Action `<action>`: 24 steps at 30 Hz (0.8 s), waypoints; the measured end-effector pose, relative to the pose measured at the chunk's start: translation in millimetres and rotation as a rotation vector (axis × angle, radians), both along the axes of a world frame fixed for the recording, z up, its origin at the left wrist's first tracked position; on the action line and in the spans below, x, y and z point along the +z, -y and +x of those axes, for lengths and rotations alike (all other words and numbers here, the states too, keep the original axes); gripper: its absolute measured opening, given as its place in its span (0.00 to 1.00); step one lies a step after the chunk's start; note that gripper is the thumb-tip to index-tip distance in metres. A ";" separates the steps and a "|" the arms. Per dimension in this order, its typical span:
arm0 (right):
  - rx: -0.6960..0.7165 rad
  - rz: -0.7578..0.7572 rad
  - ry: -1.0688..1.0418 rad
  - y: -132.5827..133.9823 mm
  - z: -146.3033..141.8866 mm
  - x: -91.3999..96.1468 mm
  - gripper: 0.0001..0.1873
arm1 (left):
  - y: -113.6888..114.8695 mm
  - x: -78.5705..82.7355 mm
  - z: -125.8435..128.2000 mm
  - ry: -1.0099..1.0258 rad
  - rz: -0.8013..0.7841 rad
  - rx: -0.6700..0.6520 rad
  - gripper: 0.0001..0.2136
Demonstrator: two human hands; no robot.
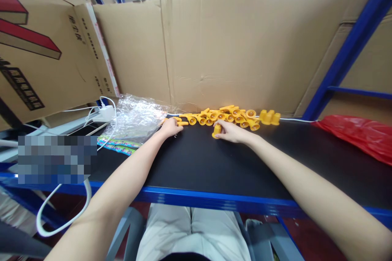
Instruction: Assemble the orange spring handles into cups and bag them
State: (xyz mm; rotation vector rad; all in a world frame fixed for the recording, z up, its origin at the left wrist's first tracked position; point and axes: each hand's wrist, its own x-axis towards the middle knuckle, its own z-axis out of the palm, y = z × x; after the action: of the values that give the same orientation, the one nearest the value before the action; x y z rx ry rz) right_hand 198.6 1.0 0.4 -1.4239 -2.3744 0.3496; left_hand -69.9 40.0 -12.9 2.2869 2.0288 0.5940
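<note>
My right hand (230, 131) grips a yellow plastic cup-shaped piece (216, 131), its flared rim down at the black tabletop. To the left, my left hand (170, 128) is closed, its fingers curled on yellow trumpet-shaped pieces (183, 123) with slim stems. The fingers partly hide what they hold. Between and behind the hands lies a pile of similar yellow trumpet-shaped pieces (221, 116), many with round mouths facing me. Right of the pile, several yellow cup-shaped pieces (269, 117) stand close together, rims down.
Clear plastic bags (133, 114) with colourful edges lie on the left, beside a white plug (105, 113) and cables. A red plastic bag (358, 134) sits at the right. Cardboard (232, 49) walls the back; a blue rail (214, 200) edges the table.
</note>
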 end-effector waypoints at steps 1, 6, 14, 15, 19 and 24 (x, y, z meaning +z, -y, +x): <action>0.001 0.000 0.002 0.0 -0.1 0.0 0.18 | -0.2 -0.2 0.1 0.001 -0.017 -0.001 0.09; 0.006 0.007 0.008 -0.2 0.3 0.2 0.18 | -2.0 -2.7 -0.8 -0.065 -0.034 0.005 0.10; -0.028 -0.072 -0.136 -0.6 -3.9 -6.1 0.21 | 13.1 3.1 7.4 -0.200 0.011 -0.059 0.18; -0.037 -0.082 -0.142 -0.7 -5.5 -7.3 0.20 | 14.8 4.1 9.3 -0.217 -0.024 -0.059 0.18; -0.029 -0.028 -0.090 -0.5 -10.3 -9.7 0.13 | 17.6 6.3 14.8 -0.240 -0.078 -0.011 0.18; -0.048 0.326 0.129 2.2 -8.8 -3.8 0.09 | 16.7 5.3 16.7 -0.224 -0.083 0.043 0.19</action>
State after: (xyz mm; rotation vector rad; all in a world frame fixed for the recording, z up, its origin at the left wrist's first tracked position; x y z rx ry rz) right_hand 189.8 -1.2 -3.4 -1.3801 -2.3556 -0.1421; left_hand -53.2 23.3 -7.6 2.3609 2.1556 0.2594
